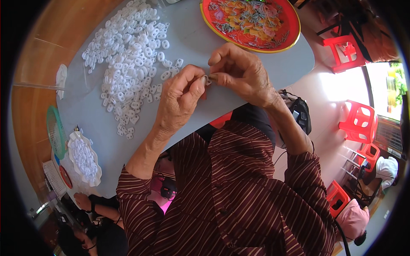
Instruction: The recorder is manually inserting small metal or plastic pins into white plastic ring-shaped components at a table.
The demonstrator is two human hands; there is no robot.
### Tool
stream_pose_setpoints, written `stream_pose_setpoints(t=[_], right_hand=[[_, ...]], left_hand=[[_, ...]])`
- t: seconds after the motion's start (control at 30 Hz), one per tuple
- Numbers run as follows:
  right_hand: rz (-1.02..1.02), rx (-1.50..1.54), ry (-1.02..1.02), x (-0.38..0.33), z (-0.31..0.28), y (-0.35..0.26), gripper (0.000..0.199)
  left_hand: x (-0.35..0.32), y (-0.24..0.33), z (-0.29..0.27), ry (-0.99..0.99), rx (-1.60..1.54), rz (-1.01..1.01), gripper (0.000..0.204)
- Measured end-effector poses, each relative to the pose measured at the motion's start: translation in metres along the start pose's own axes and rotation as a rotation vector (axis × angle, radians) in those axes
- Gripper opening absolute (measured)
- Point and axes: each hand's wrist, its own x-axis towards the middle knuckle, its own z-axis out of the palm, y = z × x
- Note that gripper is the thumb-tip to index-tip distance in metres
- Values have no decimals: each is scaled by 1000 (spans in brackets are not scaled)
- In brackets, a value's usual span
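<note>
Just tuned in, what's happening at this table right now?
A person in a striped shirt works at a grey table. The left hand and right hand meet over it, pinching one small white piece between their fingertips. A big pile of white pieces lies spread to the left, and a red tray of small metal parts sits ahead. A white dish holds more pieces at the near left.

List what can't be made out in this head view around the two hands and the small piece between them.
- Small piece: mostly covered by the fingertips of the left hand and right hand; shape unclear.
- Red tray: top cut off by the picture edge; its small metal parts too fine to identify.
- White plastic rings: individual shapes too small to tell.
</note>
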Motion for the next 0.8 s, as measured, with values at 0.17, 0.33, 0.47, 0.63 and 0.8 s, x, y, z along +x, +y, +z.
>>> stream_pose_setpoints(t=[0.17,0.33,0.47,0.63,0.8], right_hand=[[-16,-130,7,0,3,-1,22],[-3,-25,33,-4,5,0,15],[89,-161,37,-3,5,-12,6],[121,-288,37,-4,7,-15,10],[172,-193,227,-10,25,-9,14]], left_hand=[[0,-5,-1,-25,-3,-2,13],[0,-5,-1,-29,-51,-14,14],[-2,-7,-3,-32,-73,-15,14],[-1,-8,0,-37,-76,4,14],[-2,-12,3,7,-67,51,15]])
